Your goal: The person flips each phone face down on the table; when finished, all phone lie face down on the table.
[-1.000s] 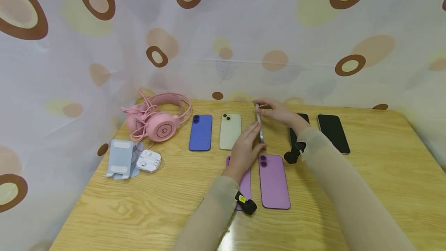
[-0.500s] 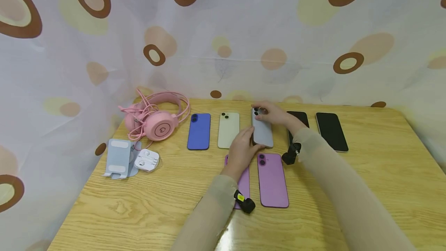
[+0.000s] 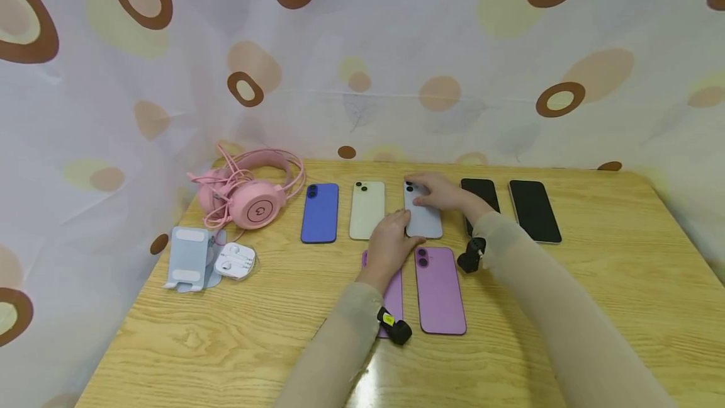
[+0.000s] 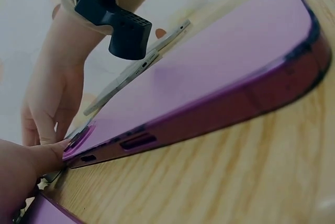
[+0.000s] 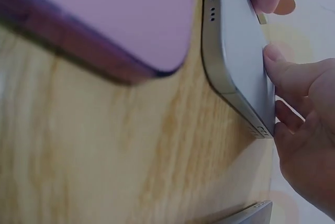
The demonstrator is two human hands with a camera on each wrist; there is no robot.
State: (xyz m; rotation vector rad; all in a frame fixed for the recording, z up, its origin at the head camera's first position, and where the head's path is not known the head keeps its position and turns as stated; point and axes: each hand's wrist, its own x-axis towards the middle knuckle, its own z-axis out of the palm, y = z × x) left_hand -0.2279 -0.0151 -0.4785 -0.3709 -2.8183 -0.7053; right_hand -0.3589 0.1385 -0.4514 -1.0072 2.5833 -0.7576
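A pale silver-blue phone (image 3: 426, 222) lies back up at the middle of the far row, its camera corner at the far left. My right hand (image 3: 440, 192) grips its far end, thumb on the back and fingers at the edge. Around its near left corner, my left hand (image 3: 391, 244) holds the left side and bottom edge. In the right wrist view the silver-blue phone (image 5: 243, 51) is seen edge-on, between both hands. Beneath my left wrist is a purple phone (image 3: 393, 301), partly hidden. Another purple phone (image 3: 440, 291) lies just right of it.
Left in the far row are a cream phone (image 3: 367, 209) and a blue phone (image 3: 320, 213). Two black-screened phones (image 3: 535, 209) lie to the right. Pink headphones (image 3: 257, 203), a light-blue phone stand (image 3: 189, 254) and boxed earphones (image 3: 235, 261) occupy the left side. A patterned curtain hangs behind.
The silver-blue phone stood on its long edge a second ago and has tipped down to the right, back up. Both hands stay on it. The view has shifted slightly.
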